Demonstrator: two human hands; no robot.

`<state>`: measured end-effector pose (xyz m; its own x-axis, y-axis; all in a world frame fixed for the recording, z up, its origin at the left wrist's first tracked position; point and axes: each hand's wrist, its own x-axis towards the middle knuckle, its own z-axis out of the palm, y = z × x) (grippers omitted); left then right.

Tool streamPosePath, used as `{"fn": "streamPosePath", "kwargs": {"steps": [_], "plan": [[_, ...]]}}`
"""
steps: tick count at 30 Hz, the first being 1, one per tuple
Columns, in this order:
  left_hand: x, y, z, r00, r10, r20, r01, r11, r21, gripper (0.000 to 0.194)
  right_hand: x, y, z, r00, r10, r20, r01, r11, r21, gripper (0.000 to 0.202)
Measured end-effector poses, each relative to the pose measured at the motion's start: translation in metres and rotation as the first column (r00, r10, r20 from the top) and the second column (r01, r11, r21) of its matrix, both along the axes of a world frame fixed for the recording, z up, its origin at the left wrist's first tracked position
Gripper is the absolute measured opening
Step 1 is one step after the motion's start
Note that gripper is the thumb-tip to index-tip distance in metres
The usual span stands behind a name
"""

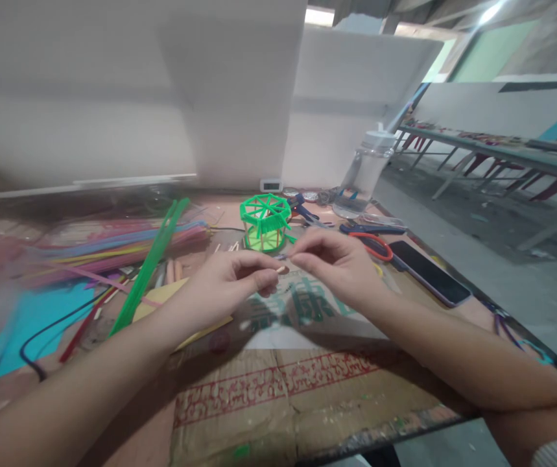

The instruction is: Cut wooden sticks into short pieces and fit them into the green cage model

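My left hand (237,280) is closed in a pinch over the cardboard, with the pale tip of a small wooden stick (281,269) showing past its thumb and forefinger. Facing it, my right hand (339,263) has thumb and fingers pressed together. Something thin and greyish shows by its fingertips, too small and blurred to name. Just beyond both hands stands a green drum-shaped model (265,222) with a spoked top, thin posts and a light green base. Several short pale sticks (233,246) lie left of it.
Green strips (149,269) and bundles of coloured strips lie at left, near blue paper (47,324). At right are a phone (431,274), orange-handled scissors (378,246) and a tilted-looking water bottle (363,172). Printed cardboard (268,395) covers the table front. A white panel (239,97) stands behind.
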<state>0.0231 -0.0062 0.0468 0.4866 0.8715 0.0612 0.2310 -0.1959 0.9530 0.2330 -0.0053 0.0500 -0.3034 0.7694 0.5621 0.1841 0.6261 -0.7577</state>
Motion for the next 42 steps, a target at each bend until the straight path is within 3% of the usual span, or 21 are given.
{"fn": "streamPosePath", "kwargs": {"steps": [3, 7, 11, 14, 17, 20, 24, 27, 29, 31, 34, 36, 42], "plan": [[-0.002, 0.000, 0.005, 1.000, 0.025, 0.014, -0.025, 0.998, 0.065, 0.023, 0.013, 0.012, 0.005, 0.994, -0.069, -0.082, 0.070, 0.998, 0.001, 0.026], [-0.007, 0.004, 0.013, 0.995, 0.072, 0.070, -0.080, 0.989, 0.121, 0.024, 0.043, 0.037, -0.002, 0.965, -0.189, 0.181, 0.186, 0.982, 0.033, 0.022], [-0.011, 0.007, 0.014, 0.993, 0.114, 0.036, -0.118, 0.982, 0.150, 0.029, 0.076, 0.057, -0.015, 0.799, -0.346, 0.492, 0.365, 0.929, 0.060, 0.022], [-0.012, 0.006, 0.010, 0.992, 0.127, 0.010, -0.127, 0.983, 0.131, 0.026, 0.099, 0.061, -0.015, 0.625, -0.421, 0.658, 0.474, 0.874, 0.109, 0.029], [-0.011, 0.006, 0.006, 0.989, 0.135, 0.066, -0.141, 0.984, 0.110, 0.028, 0.120, 0.059, -0.017, 0.414, -0.399, 0.818, 0.506, 0.848, 0.158, 0.043], [-0.008, 0.005, 0.005, 0.988, 0.131, 0.086, -0.140, 0.984, 0.114, 0.027, 0.135, 0.058, -0.032, 0.330, -0.336, 0.882, 0.517, 0.846, 0.129, 0.059], [-0.004, -0.001, 0.009, 0.994, 0.083, 0.073, -0.091, 0.989, 0.120, 0.016, 0.141, 0.065, -0.061, 0.363, -0.356, 0.861, 0.522, 0.843, 0.128, 0.062], [-0.002, -0.005, 0.010, 0.993, 0.074, 0.094, -0.086, 0.987, 0.135, 0.013, 0.142, 0.072, -0.068, 0.405, -0.395, 0.824, 0.554, 0.823, 0.123, 0.058], [-0.003, -0.006, 0.010, 0.988, 0.077, 0.133, -0.096, 0.985, 0.146, 0.014, 0.143, 0.073, -0.063, 0.426, -0.440, 0.790, 0.594, 0.795, 0.122, 0.051], [-0.004, -0.006, 0.010, 0.983, 0.090, 0.162, -0.116, 0.980, 0.162, 0.014, 0.140, 0.068, -0.052, 0.499, -0.491, 0.714, 0.617, 0.780, 0.105, 0.048], [-0.005, -0.007, 0.010, 0.979, 0.132, 0.156, -0.160, 0.970, 0.184, 0.011, 0.123, 0.048, -0.033, 0.711, -0.457, 0.535, 0.498, 0.864, 0.076, 0.051], [-0.004, -0.008, 0.011, 0.977, 0.169, 0.134, -0.191, 0.965, 0.180, 0.009, 0.103, 0.028, -0.023, 0.797, -0.399, 0.453, 0.391, 0.913, 0.116, 0.053], [-0.001, -0.009, 0.012, 0.974, 0.214, 0.082, -0.227, 0.949, 0.219, 0.011, 0.055, -0.013, -0.013, 0.824, -0.267, 0.499, 0.123, 0.945, 0.304, 0.057]]}}
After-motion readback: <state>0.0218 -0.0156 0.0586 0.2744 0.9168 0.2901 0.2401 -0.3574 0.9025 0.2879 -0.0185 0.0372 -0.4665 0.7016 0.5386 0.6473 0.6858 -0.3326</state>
